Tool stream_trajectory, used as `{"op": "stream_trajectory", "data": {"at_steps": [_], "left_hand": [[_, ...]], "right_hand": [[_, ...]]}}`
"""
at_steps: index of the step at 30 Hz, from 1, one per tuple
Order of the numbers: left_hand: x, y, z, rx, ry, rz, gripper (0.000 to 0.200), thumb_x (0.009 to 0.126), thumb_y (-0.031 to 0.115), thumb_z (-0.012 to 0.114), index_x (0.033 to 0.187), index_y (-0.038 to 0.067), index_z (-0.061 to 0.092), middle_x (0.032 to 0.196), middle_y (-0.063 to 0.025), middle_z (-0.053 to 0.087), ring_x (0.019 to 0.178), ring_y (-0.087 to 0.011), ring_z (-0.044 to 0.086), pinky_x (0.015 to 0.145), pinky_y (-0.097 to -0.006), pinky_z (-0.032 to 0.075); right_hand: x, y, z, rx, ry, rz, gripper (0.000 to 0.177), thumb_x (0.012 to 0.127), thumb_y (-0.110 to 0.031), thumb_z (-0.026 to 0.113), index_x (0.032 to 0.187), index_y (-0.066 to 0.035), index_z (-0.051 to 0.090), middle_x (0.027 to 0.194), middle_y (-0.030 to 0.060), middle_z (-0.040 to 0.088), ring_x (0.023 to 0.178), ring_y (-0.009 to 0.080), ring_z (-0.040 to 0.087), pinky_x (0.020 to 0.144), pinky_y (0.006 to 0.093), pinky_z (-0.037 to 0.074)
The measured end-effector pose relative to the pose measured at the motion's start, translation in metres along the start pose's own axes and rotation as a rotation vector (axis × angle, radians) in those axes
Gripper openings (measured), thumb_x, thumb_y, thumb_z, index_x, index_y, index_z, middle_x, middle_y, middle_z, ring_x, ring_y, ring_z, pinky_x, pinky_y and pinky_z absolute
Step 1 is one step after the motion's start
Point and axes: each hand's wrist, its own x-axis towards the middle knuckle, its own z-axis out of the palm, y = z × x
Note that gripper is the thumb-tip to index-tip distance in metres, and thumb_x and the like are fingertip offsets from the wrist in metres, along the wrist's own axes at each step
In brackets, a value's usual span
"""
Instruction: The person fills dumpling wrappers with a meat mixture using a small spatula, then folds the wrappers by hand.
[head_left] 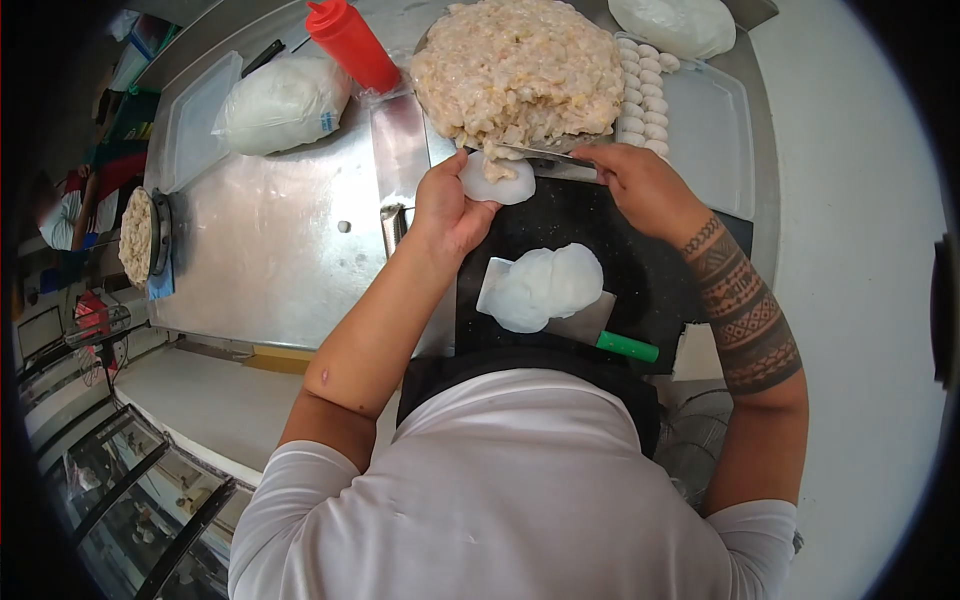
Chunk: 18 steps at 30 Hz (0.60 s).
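Observation:
A round white wrapper (513,190) lies in my left hand (452,205), whose thumb and fingers hold its left edge. Some pale filling (495,165) sits on the wrapper's upper part. My right hand (640,185) grips a thin metal spatula (545,154), its blade reaching left to the filling. Just beyond both hands rises a large mound of chunky filling (520,70). A stack of white wrappers (550,285) rests on the black board (640,250), nearer my body, beside a scraper with a green handle (627,347).
Rows of finished dumplings (645,95) stand right of the mound, by a plastic lid (710,130). A red squeeze bottle (355,48) and a white bag (285,105) are at upper left. At far left are another filling-topped container (138,238) and a person (65,215).

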Motion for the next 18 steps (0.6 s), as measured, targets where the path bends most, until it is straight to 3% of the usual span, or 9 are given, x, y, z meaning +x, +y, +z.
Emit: {"op": "stream_trajectory", "data": {"at_steps": [2,9,14,18], "left_hand": [[-0.004,0.000,0.001,-0.022,-0.028,-0.007,0.045,0.114,0.023,0.032,0.148,-0.006,0.035,0.149,-0.0243,0.047,0.140,-0.0381,0.049,0.118,-0.0573,0.040],[-0.006,0.002,-0.009,-0.084,-0.037,-0.090,0.049,0.114,0.025,0.030,0.149,-0.009,0.031,0.152,-0.0286,0.043,0.142,-0.0432,0.046,0.121,-0.0588,0.037],[0.005,0.005,-0.018,-0.145,-0.050,-0.141,0.048,0.113,0.025,0.031,0.150,-0.007,0.032,0.152,-0.0264,0.043,0.143,-0.0412,0.046,0.122,-0.0595,0.036],[0.005,0.009,-0.015,-0.169,-0.104,-0.154,0.048,0.113,0.024,0.031,0.150,-0.007,0.032,0.152,-0.0266,0.043,0.143,-0.0413,0.045,0.122,-0.0597,0.036]], "right_hand": [[-0.013,-0.011,-0.002,-0.029,0.010,0.003,0.039,0.095,-0.002,0.054,0.129,-0.013,0.068,0.106,0.0163,0.068,0.099,0.0357,0.067,0.086,0.0447,0.055],[-0.041,-0.025,-0.004,-0.045,-0.023,-0.022,0.038,0.095,-0.001,0.054,0.129,-0.012,0.069,0.099,0.0155,0.064,0.094,0.0364,0.065,0.083,0.0457,0.053],[-0.034,-0.022,-0.004,-0.039,0.059,0.149,0.038,0.096,-0.001,0.054,0.130,-0.011,0.068,0.100,0.0154,0.065,0.095,0.0363,0.065,0.084,0.0456,0.053],[-0.032,-0.032,0.010,0.058,0.065,0.061,0.038,0.096,-0.002,0.054,0.130,-0.013,0.068,0.100,0.0153,0.065,0.094,0.0363,0.065,0.085,0.0455,0.053]]}}
